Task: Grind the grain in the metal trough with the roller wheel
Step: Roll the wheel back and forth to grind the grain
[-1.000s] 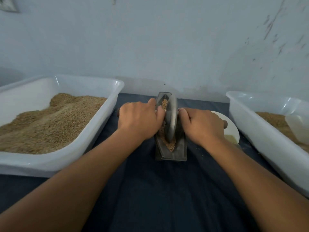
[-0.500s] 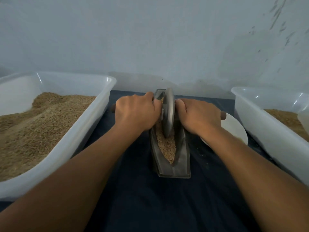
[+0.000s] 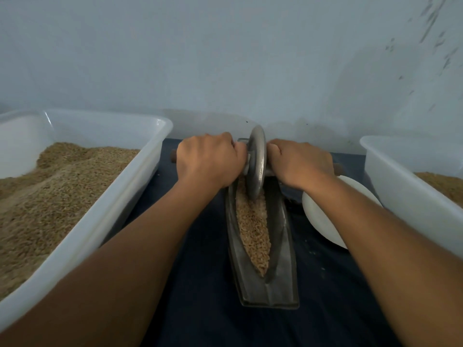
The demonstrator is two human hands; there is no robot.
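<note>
Roller wheel [image 3: 256,162] between left grip [image 3: 209,160]; right grip [image 3: 299,164]

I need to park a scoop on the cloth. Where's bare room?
Best patch: dark cloth between left tub and metal trough, under the left forearm. Also the near cloth in front of the trough. Right is crowded: white dish fills most of the gap between the trough and right tub.

To my left sits a white plastic tub [image 3: 140,186] heaped with brown grain; another white tub [image 3: 400,181] stands at my right, a round white dish [image 3: 323,216] just beside it, all on dark blue cloth [image 3: 200,284]
</note>
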